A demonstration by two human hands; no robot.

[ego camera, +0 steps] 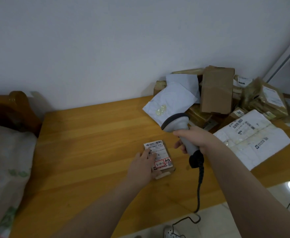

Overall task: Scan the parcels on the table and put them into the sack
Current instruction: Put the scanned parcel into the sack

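Right hand point(194, 140) is curled tight round the handle of the scanner point(176, 123), whose head is up above the table point(89, 143). Left hand point(141, 166) lies with its fingers fairly flat on the left side of the small parcel point(161, 160), which sits label-up on the table below and left of the scanner head. Risks, judged: fingers cover part of the label, and if they creep up to the barcode strip the read fails. The flat white mailer point(254, 140) just right also shows barcodes, so a stray aim could log the wrong one. The cable point(199, 188) hangs off the table edge and may snag. The pile point(226, 100) behind leans and could slide. Count: two hands, one scanner, one parcel in hand, two white mailers, one upright brown box point(217, 90), several taped brown parcels overlapped, exact number unclear. White printed cloth at far left point(7, 160) is probably the sack.
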